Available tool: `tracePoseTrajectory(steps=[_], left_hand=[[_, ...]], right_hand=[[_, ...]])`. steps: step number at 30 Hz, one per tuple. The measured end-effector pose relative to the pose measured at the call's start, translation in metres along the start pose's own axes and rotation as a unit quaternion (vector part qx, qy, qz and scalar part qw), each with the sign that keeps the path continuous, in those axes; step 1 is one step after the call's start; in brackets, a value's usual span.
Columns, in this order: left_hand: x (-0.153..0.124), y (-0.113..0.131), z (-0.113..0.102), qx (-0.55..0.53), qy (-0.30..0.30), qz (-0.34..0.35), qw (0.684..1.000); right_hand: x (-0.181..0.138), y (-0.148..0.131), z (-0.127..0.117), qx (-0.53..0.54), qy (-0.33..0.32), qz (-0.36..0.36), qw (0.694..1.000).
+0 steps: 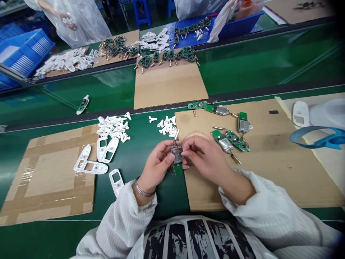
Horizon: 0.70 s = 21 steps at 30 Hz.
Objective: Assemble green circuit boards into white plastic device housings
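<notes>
Both my hands meet over the near edge of a cardboard sheet (269, 169). Between them is a small green circuit board (177, 158) with a silver battery and a brass pin sticking up. My left hand (157, 163) grips its left side, thumb and fingers closed on it. My right hand (205, 154) pinches its top right. Several more green boards with batteries (229, 140) lie on the cardboard just right of my hands. White plastic shells (91, 167) lie to my left.
Two piles of small white plastic parts (113, 127) sit beyond my hands. A taped cardboard sheet (51, 180) lies at left. Across the green belt (256, 64) are more boards, white parts, a blue bin (24, 50) and another person's sleeve. A blue tape loop (318, 138) is at right.
</notes>
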<state>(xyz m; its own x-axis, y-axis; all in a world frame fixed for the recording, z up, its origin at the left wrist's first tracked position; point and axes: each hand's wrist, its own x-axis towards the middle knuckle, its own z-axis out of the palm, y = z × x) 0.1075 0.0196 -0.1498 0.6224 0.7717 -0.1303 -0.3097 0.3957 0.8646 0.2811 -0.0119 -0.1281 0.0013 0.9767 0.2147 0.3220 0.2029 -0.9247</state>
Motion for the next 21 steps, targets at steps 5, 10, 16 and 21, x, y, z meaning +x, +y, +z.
tracePoseTrajectory(steps=[5, 10, 16, 21], left_hand=[[0.001, -0.003, 0.004, -0.016, 0.041, -0.001, 0.999], [0.002, -0.005, 0.002, -0.016, 0.055, 0.024, 0.998], [0.003, -0.008, 0.009, -0.054, 0.054, -0.026, 0.997], [0.008, -0.005, 0.012, -0.093, 0.106, 0.001, 0.990]], right_hand=[[-0.001, -0.002, 0.003, -0.025, 0.027, -0.041, 0.999], [0.001, 0.002, 0.006, 0.073, 0.018, 0.040, 0.996], [-0.008, 0.003, 0.017, 0.009, 0.124, -0.021, 0.992], [-0.014, -0.004, 0.014, -0.129, 0.208, -0.171, 0.954]])
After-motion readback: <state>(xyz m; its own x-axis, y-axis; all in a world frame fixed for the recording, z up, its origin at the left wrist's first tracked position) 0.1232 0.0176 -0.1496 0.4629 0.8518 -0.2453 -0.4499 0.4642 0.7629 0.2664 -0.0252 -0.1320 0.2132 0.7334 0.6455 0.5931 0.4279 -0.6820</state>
